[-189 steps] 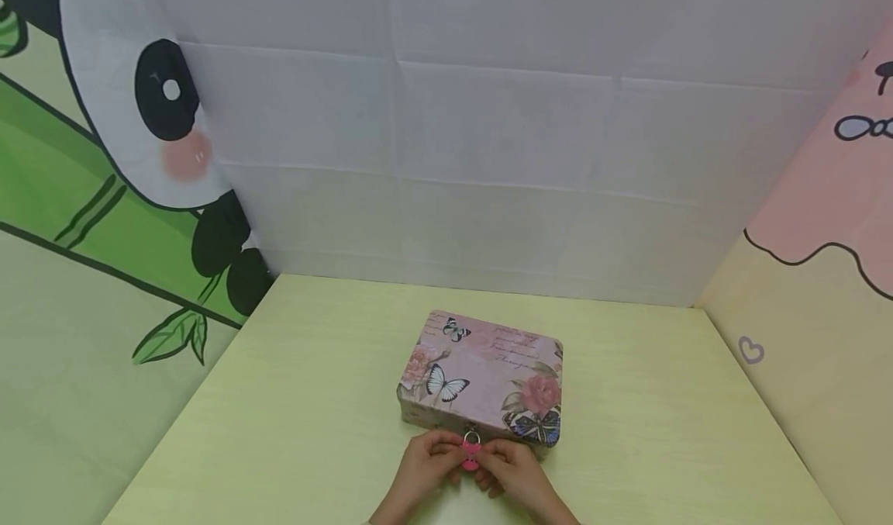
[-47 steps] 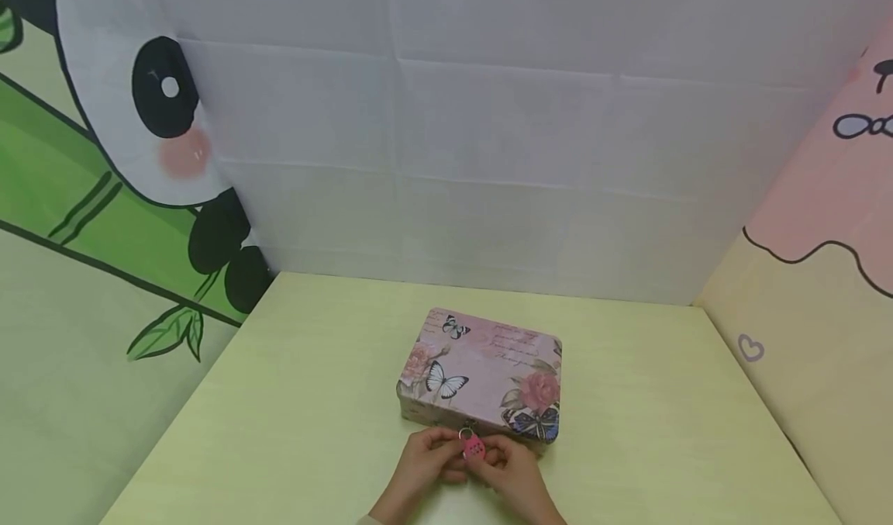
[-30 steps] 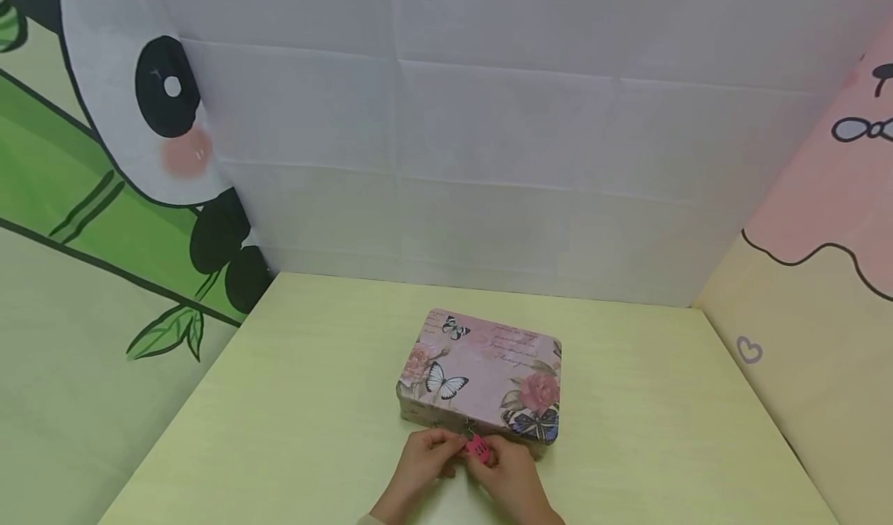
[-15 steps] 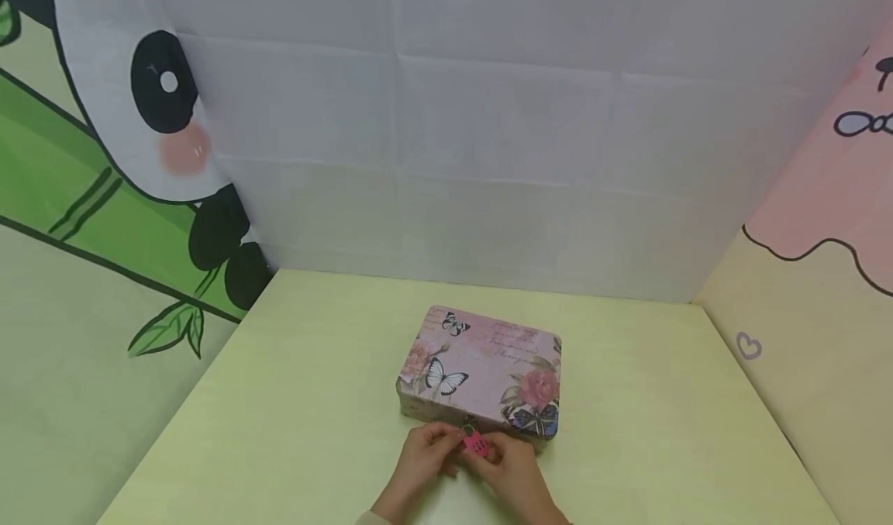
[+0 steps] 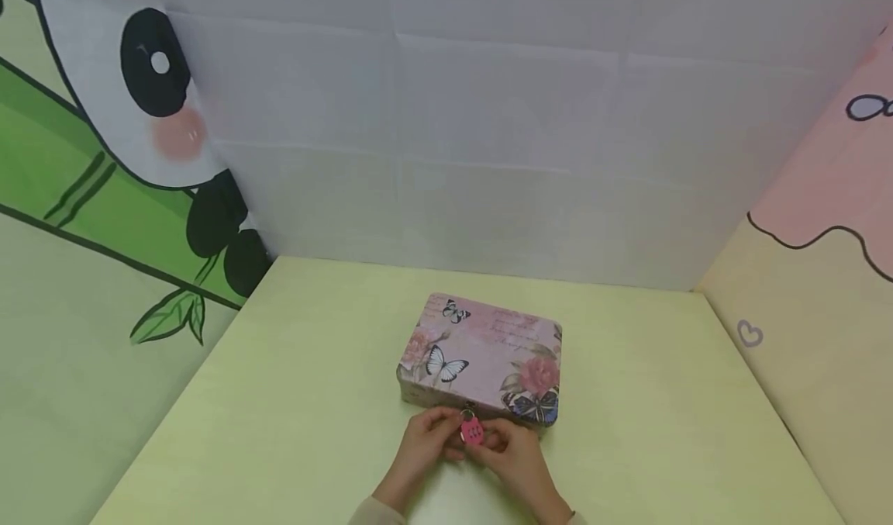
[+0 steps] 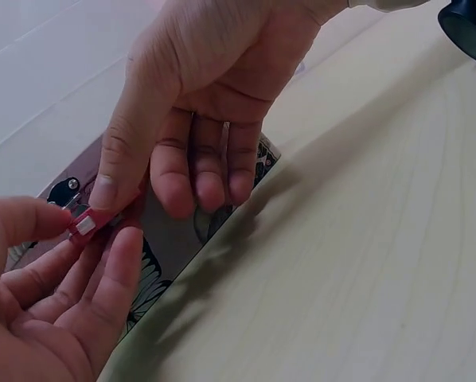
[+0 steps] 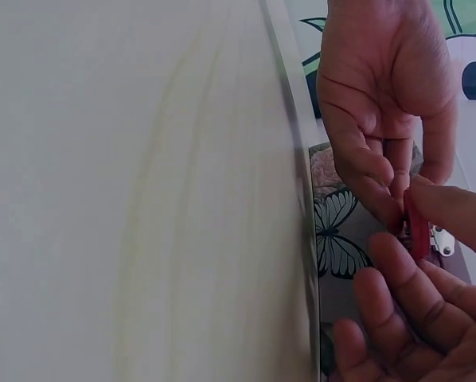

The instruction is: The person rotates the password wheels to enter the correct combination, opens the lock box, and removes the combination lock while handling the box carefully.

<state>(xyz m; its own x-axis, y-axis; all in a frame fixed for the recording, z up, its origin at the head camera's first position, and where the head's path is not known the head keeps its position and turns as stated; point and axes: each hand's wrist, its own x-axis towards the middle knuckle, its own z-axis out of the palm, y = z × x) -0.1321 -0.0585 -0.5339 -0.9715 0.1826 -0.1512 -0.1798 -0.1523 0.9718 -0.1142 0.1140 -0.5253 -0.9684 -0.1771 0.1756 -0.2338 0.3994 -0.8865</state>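
A pink combination padlock [image 5: 471,432] with small number dials hangs at the front of a floral tin box [image 5: 481,354]. Its metal shackle is right at the box's latch [image 6: 64,189]. My left hand [image 5: 422,441] pinches the padlock from the left; my right hand [image 5: 515,455] holds its right side between thumb and fingers. Seen from the left wrist, the right thumb lies on the red-pink body [image 6: 87,223], and the left fingertips meet its end. The right wrist view shows the padlock [image 7: 415,227] edge-on between both hands. The box lid, with butterflies and roses, is closed.
The box sits on a pale yellow table [image 5: 314,370]. A white sheet wall [image 5: 488,122] stands behind, with a panda-print panel [image 5: 160,160] on the left and a pink and cream panel [image 5: 823,277] on the right. A dark round object [image 6: 470,32] shows in the left wrist view's corner.
The padlock, tilted to the right about a second ago, now hangs more upright with its dials facing up. Both hands keep hold of it. The head view has tipped slightly.
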